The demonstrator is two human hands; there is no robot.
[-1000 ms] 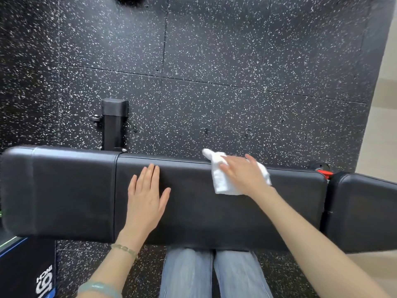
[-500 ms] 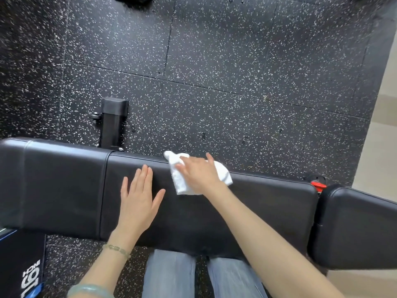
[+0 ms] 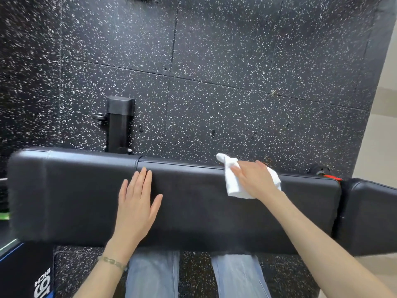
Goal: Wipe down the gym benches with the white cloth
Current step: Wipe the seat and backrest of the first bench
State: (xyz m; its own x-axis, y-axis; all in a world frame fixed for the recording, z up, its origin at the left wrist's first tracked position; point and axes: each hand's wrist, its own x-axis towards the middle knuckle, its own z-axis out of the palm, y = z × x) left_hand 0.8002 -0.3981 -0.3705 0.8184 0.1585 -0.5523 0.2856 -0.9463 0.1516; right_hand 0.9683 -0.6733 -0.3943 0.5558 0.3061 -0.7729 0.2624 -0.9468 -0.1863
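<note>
A long black padded gym bench (image 3: 75, 196) runs left to right across the view in front of me. My left hand (image 3: 137, 203) lies flat on the pad near its middle seam, fingers straight. My right hand (image 3: 255, 179) presses the crumpled white cloth (image 3: 233, 186) onto the far half of the pad with straight fingers. Part of the cloth sticks out past the fingertips at the bench's far edge. A second black pad (image 3: 371, 216) adjoins the bench at the right end.
Black speckled rubber floor tiles (image 3: 214, 82) lie beyond the bench. A black frame post (image 3: 119, 125) stands behind the bench's left part. A red knob (image 3: 332, 177) sits at the joint between pads. A black box with white lettering (image 3: 28, 274) is at bottom left. My legs in jeans (image 3: 152, 276) are below the bench.
My right hand first slid the cloth left toward the left hand, and has now carried it back to the right along the far edge. The left hand stays flat on the pad.
</note>
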